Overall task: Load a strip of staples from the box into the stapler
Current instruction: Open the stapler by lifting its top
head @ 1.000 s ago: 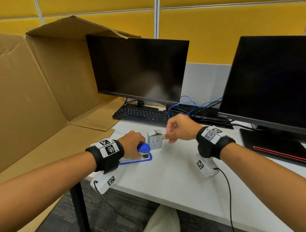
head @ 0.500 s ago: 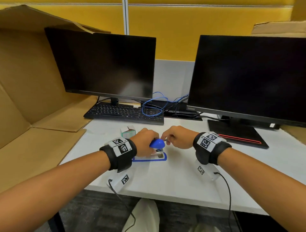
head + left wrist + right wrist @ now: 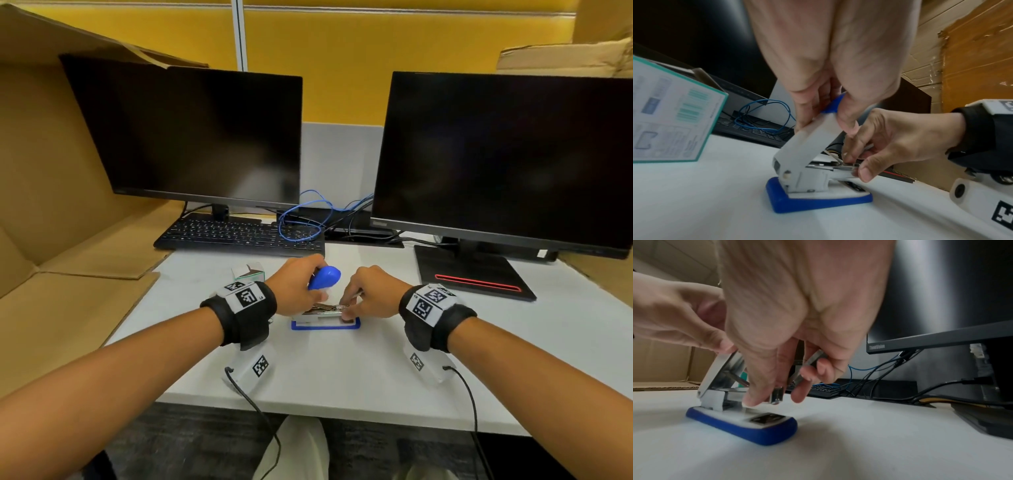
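The stapler (image 3: 324,324) has a blue base and a white body and stands on the white desk (image 3: 342,377). My left hand (image 3: 301,289) grips its blue-tipped lid (image 3: 813,134) and holds it tilted up, so the metal magazine (image 3: 828,167) lies bare. My right hand (image 3: 777,395) pinches a grey staple strip (image 3: 813,361) between curled fingers, one end tilted down at the magazine's front. Its thumb (image 3: 867,172) touches the magazine's front. The small staple box (image 3: 248,270) stands open behind my left wrist.
A black keyboard (image 3: 239,236) and a tangle of blue and black cables (image 3: 308,222) lie behind the stapler. Two dark monitors (image 3: 191,137) stand at the back, the right one on a black base (image 3: 472,274). Flattened cardboard (image 3: 51,274) borders the desk's left side.
My right hand came away from the box and went down to the stapler's front. My left hand has lifted the lid higher. The box now lies to the left of both hands.
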Tool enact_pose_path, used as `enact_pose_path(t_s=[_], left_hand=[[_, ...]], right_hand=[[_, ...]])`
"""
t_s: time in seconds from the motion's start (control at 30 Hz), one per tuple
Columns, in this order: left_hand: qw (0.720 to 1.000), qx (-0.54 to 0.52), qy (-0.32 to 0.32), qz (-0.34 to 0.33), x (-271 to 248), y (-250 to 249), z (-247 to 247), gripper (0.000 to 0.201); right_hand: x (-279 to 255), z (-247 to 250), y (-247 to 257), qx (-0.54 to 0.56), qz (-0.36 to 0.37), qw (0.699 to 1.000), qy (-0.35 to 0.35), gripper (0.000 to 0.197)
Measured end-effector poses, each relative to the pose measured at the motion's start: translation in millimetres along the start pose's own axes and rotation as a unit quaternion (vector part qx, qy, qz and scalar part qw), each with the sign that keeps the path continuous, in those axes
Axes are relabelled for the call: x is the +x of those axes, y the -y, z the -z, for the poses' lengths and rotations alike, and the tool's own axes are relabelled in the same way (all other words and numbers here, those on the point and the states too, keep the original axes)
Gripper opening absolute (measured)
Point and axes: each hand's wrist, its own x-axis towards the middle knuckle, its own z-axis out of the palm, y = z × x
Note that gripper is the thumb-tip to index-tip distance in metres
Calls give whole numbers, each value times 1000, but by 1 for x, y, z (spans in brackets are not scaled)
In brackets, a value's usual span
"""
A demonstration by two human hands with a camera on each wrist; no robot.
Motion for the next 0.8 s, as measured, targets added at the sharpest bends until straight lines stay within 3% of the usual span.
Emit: enact_pose_path(t_s=[0.27, 0.53, 0.8], left_hand=[[999, -17, -12, 24, -12, 19, 22, 32], [998, 49, -3, 29, -22, 25, 54, 35], [988, 136, 24, 68, -38, 43, 75, 21]], right_hand=[[7, 6, 11, -46, -13, 998, 28, 31], [15, 7, 23, -68, -4, 997, 45, 30], [17, 8, 25, -72, 0, 996, 50, 31]])
